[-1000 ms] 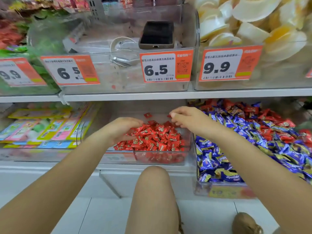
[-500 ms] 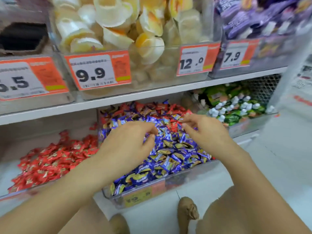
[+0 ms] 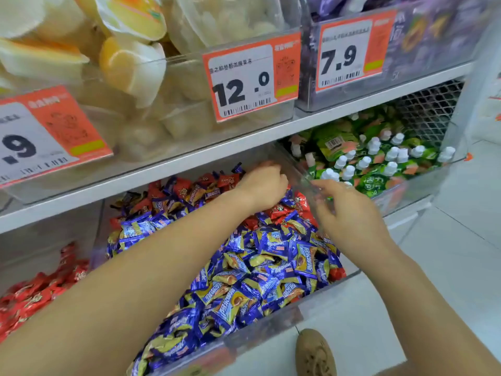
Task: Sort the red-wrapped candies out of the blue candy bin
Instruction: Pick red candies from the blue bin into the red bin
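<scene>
Mostly red-wrapped candies (image 3: 282, 211) crowd the bin's back; both hands' grip unclear.

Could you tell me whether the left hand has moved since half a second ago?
Yes: the left hand has reached deeper toward the back of the blue candy bin.

"What sits on that lower shelf (image 3: 48, 213)?"
"Three clear bins side by side: red candy bin (image 3: 40, 267), blue candy bin (image 3: 325, 302), and one holding green pouches (image 3: 423, 183)."
"And above?"
"Upper shelf (image 3: 339, 115), jelly cup bins (image 3: 189, 123)."
</scene>
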Tool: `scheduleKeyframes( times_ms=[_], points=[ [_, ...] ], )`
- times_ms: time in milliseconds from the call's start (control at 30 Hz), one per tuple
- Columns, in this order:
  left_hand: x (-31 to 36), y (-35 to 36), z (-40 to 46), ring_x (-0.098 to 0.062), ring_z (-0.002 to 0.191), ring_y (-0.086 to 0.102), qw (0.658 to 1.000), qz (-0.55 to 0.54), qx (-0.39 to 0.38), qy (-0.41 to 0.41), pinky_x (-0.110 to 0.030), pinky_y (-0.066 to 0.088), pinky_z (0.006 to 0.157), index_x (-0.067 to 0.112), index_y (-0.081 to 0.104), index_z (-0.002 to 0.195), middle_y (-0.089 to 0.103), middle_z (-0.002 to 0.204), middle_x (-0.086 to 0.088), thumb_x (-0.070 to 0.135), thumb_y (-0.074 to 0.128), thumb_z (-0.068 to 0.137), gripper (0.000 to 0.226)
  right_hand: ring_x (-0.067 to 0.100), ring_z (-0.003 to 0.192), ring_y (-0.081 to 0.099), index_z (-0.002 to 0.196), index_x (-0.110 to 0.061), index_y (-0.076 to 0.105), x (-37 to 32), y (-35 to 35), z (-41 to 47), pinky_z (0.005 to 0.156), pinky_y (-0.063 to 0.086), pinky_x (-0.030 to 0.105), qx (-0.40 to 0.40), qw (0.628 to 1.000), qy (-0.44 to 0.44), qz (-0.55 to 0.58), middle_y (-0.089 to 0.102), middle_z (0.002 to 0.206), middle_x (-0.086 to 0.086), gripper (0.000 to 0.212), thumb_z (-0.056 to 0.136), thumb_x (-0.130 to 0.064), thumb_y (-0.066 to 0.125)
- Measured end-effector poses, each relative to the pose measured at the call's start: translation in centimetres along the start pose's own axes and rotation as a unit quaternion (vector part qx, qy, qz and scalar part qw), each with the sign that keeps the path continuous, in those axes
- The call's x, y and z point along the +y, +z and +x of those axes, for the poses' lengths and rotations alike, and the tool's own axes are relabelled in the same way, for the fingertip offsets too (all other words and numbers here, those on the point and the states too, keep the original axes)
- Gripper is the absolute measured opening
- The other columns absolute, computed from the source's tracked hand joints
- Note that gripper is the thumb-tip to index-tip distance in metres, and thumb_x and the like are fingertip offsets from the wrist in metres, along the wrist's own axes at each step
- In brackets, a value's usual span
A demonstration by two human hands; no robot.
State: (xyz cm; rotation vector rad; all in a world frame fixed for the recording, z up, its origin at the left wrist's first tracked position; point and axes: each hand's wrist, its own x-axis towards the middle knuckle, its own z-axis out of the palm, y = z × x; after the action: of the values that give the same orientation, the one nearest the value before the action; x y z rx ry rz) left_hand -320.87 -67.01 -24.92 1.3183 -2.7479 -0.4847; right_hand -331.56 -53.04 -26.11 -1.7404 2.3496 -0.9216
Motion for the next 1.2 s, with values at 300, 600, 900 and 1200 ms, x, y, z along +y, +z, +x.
scheduleKeyframes(
  times_ms=[300, 600, 900, 1200],
  points=[
    [-1.6, 0.2, 3.3, -0.023, 0.110, 0.055, 0.985, 0.047, -0.165, -0.027, -0.040, 0.043, 0.098, 0.021, 0.056, 0.124, 0.059, 0.126, -0.004, 0.069, 0.040, 0.073, 0.072, 0.027, 0.090, 0.059, 0.134, -0.026, 0.045, 0.0, -0.4, 0.2, 0.072, 0.047, 0.037, -0.017, 1.000, -0.014, 0.004, 0.062, 0.109, 0.008, 0.036, 0.098, -0.025, 0.041],
    [-2.2, -1.6, -3.7, -0.016, 0.092, 0.057, 0.982, 0.063, -0.105, 0.145, -0.039, 0.045, 0.087, 0.035, 0.057, 0.098, 0.062, 0.096, 0.005, 0.062, 0.042, 0.077, 0.038, 0.035, 0.100, 0.059, 0.136, -0.024, 0.043, -0.1, 0.1, 0.2, 0.079, 0.049, 0.042, -0.022, 0.999, -0.009, -0.032, 0.060, 0.117, 0.012, 0.043, 0.093, -0.015, 0.046],
    [-5.8, -1.6, -11.1, 0.001, 0.109, 0.050, 0.992, -0.074, -0.026, 0.098, -0.019, 0.039, 0.096, 0.035, 0.052, 0.124, 0.057, 0.117, 0.014, 0.050, 0.066, 0.081, 0.048, 0.025, 0.111, 0.051, 0.125, -0.021, 0.057, -2.2, -0.8, -0.7, 0.082, 0.046, 0.039, 0.089, 0.996, -0.026, 0.009, 0.057, 0.120, 0.003, 0.033, 0.093, -0.027, 0.052],
    [-5.3, -0.5, -11.1, -0.009, 0.099, 0.046, 0.990, -0.013, 0.044, 0.137, -0.037, 0.043, 0.090, 0.029, 0.054, 0.107, 0.057, 0.106, 0.014, 0.041, 0.062, 0.088, 0.024, 0.026, 0.091, 0.061, 0.109, -0.014, 0.068, -5.0, 0.2, -0.2, 0.072, 0.042, 0.031, 0.099, 0.989, -0.114, 0.008, 0.065, 0.102, 0.007, 0.027, 0.089, -0.008, 0.051]
  ],
)
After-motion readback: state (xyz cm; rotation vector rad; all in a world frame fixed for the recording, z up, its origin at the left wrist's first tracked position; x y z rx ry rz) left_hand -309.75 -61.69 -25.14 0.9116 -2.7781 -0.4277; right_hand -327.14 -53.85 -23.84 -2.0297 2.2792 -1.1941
